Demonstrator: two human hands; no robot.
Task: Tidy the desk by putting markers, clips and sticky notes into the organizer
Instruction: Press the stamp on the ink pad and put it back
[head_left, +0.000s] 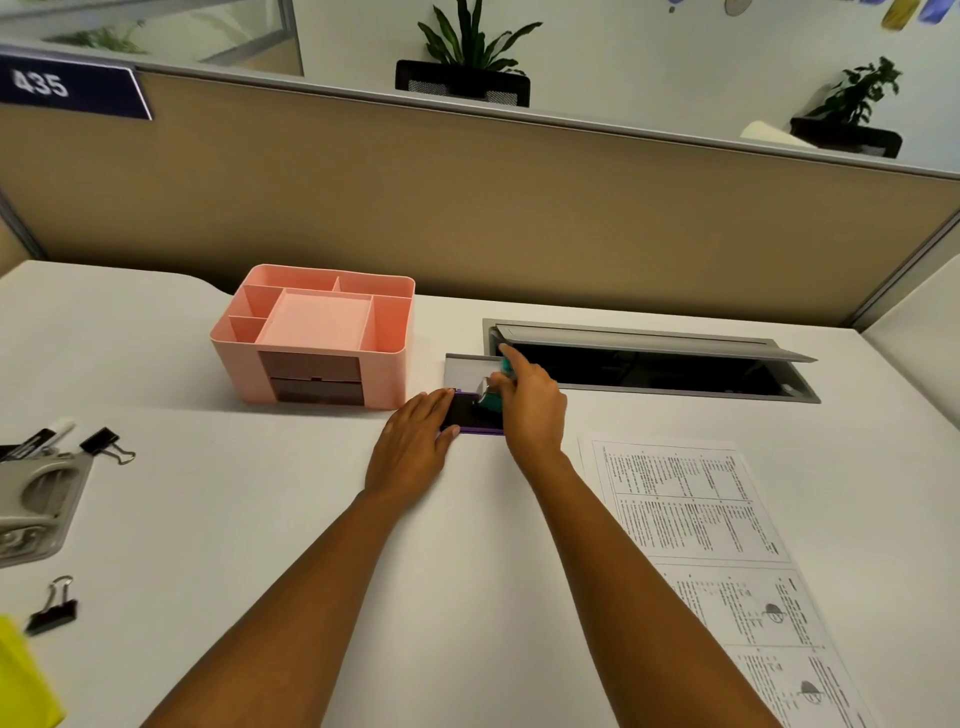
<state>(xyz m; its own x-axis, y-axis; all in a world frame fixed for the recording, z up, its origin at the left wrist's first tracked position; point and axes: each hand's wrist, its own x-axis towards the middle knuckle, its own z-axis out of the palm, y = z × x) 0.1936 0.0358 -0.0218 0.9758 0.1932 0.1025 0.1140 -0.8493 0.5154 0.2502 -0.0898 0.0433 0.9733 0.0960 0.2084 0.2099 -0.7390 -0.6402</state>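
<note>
A pink organizer (311, 338) with several top compartments and two brown drawers stands on the white desk (249, 519). Just right of it lies a dark purple-edged flat object (467, 415). My left hand (415, 447) rests flat on that object's left end. My right hand (532, 410) is closed around a small teal and silver item (488, 397) above the object's right end, index finger pointing away. Black markers (39, 439), two black binder clips (106, 444) (54, 608) and yellow sticky notes (23, 680) lie at the far left.
A grey hole punch (31, 504) sits at the left edge. A printed sheet (727, 561) lies at the right. An open cable hatch (649, 364) with a raised grey lid is behind my hands. A tan partition (467, 208) closes off the back.
</note>
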